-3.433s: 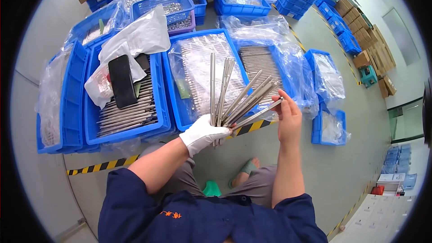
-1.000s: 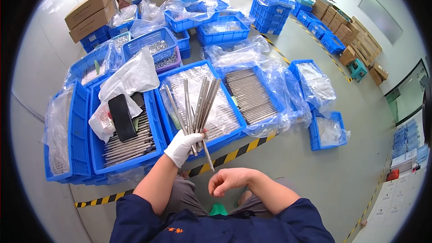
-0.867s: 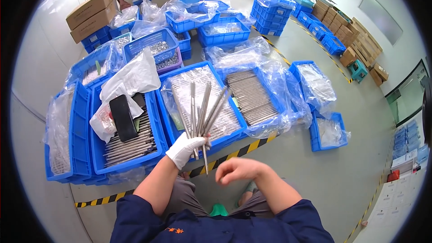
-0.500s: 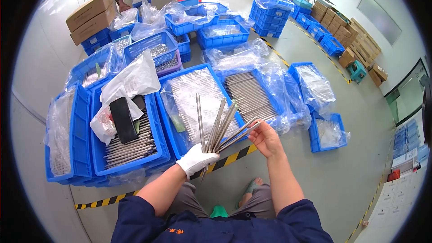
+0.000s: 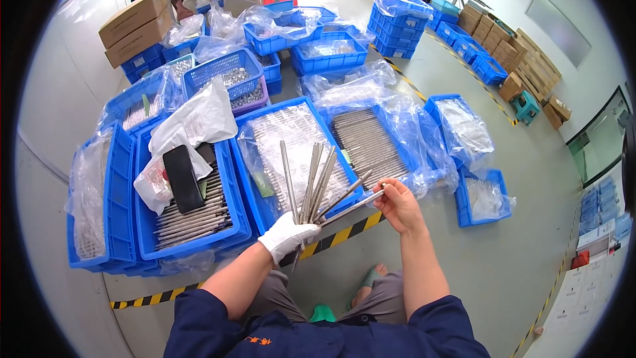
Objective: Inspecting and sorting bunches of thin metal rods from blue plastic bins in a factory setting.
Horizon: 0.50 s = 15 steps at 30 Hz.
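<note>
My left hand (image 5: 287,236), in a white glove, is closed round a fanned bundle of slim metal rods (image 5: 318,184) above the front edge of the blue crates. The rods spread upward from the fist, and some ends poke out below it. One rod (image 5: 352,209) leans away to the right, toward my bare right hand (image 5: 401,208). Thumb and fingers of that hand are pinched at this rod's far end. A tiny yellowish piece shows at the fingertips, too small to name. Beyond the hands, a blue crate (image 5: 319,107) holds plastic-covered rods; another holds bare rods (image 5: 371,140).
A black phone (image 5: 182,178) and white plastic bag (image 5: 195,119) lie on a rod-filled crate at left. Blue baskets (image 5: 222,69) of small metal parts stand behind. Cartons (image 5: 136,23) are stacked far left. Striped tape (image 5: 348,231) marks the floor. Two people work at the back.
My right hand has moved slightly right and down, and the rod at its fingertips now stands farther apart from the bundle. The bundle in my left hand has shifted slightly left.
</note>
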Motion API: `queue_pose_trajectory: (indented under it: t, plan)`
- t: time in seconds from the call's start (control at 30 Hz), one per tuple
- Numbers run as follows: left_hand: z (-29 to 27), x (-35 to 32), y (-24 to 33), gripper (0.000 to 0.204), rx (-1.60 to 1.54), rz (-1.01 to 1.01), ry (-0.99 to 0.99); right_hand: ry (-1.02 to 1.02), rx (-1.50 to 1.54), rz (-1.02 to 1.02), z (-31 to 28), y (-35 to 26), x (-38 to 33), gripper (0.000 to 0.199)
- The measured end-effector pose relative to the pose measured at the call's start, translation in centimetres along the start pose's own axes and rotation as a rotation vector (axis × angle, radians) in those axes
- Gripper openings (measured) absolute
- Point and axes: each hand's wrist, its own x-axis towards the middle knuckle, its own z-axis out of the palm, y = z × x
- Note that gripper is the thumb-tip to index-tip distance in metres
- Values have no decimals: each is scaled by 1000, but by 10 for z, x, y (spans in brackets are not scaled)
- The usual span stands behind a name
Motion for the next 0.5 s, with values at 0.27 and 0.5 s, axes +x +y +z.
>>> queue_pose_trajectory:
  t: [0.27,0.5]
  plan:
    - [3,-2,4,21,-62,30,1,5,-13,0,1,0,-4,15]
    - [2,0,-3,25,-64,50,-4,67,-32,-53,7,8,-4,12]
